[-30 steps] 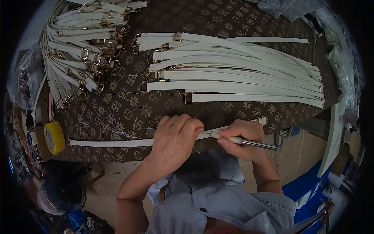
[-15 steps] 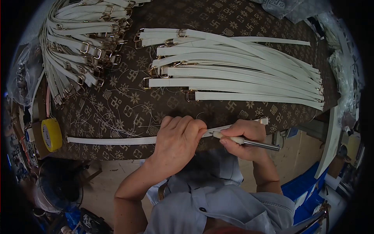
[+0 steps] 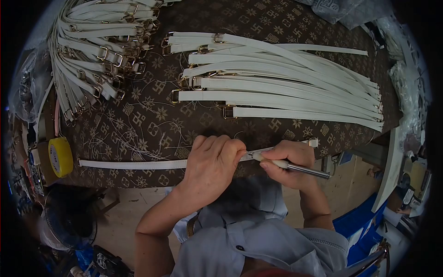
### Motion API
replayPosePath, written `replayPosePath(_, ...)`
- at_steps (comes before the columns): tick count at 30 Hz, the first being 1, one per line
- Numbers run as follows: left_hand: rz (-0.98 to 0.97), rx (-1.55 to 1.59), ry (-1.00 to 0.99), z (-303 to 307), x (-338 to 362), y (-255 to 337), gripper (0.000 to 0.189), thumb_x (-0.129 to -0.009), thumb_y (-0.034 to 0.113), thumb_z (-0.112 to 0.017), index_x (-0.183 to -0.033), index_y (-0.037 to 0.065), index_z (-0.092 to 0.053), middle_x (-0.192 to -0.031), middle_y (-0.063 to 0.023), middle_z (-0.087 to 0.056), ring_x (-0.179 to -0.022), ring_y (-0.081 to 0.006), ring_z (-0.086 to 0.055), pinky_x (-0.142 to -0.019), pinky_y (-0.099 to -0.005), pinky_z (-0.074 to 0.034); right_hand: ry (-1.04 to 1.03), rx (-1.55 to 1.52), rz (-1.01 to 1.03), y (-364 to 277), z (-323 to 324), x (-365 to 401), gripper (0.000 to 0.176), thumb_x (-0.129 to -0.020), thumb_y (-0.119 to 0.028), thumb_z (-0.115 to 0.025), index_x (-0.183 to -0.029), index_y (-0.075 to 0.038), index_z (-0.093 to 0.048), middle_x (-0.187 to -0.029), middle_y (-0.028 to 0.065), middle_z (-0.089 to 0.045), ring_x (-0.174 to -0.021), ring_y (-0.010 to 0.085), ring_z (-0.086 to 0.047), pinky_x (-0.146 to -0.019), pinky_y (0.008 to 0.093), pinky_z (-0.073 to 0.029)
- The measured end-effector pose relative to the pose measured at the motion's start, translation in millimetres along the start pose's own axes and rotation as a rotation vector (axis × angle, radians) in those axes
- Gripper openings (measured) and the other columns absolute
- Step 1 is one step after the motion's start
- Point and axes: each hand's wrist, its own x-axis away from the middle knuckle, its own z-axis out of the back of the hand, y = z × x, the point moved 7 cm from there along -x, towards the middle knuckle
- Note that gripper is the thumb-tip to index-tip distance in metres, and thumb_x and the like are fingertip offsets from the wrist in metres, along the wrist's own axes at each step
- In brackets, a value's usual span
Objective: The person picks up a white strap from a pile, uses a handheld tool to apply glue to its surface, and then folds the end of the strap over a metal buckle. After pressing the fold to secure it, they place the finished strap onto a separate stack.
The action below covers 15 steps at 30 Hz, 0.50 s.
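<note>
A white strap (image 3: pixel 134 164) lies along the front edge of the brown patterned cloth (image 3: pixel 198 122), with a metal buckle at its right end. My left hand (image 3: pixel 210 161) is closed on the strap's middle, fingers pinched together. Just to the right, my right hand (image 3: pixel 288 161) grips a pen-like tool (image 3: pixel 307 170) with a pale front part and a silver shaft. The tool's tip is at the strap, close to my left fingertips; whether it touches is too small to tell.
Several white buckled straps (image 3: pixel 286 99) are spread beyond my hands. A dense bundle of straps (image 3: pixel 87 46) lies at the upper left. Loose threads (image 3: pixel 131 143) and a yellow tape roll (image 3: pixel 61 157) are at the left. Clear plastic bags (image 3: pixel 332 9) lie at the upper right.
Both hands hold nearly the same places. The view has shifted very slightly, and the tool's rear end sits marginally farther left.
</note>
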Motion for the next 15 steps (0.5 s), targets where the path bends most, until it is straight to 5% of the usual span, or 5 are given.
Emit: replayPosePath(15,0.031,0.026,-0.026,0.5,0.0,-0.1,0.022,-0.078,0.003,-0.063,-0.092,0.007,-0.047,-0.077,-0.0055,-0.054,-0.067,-0.0240,-0.052,-0.064,-0.0364,-0.036,-0.002,0.029,0.009,-1.1,-0.6,-1.3,0.017,-0.066,-0.007,-0.075,-0.079,-0.007,-0.064,-0.071,0.0062,-0.065,-0.055,0.0188,-0.061,-0.047,0.0266,-0.046)
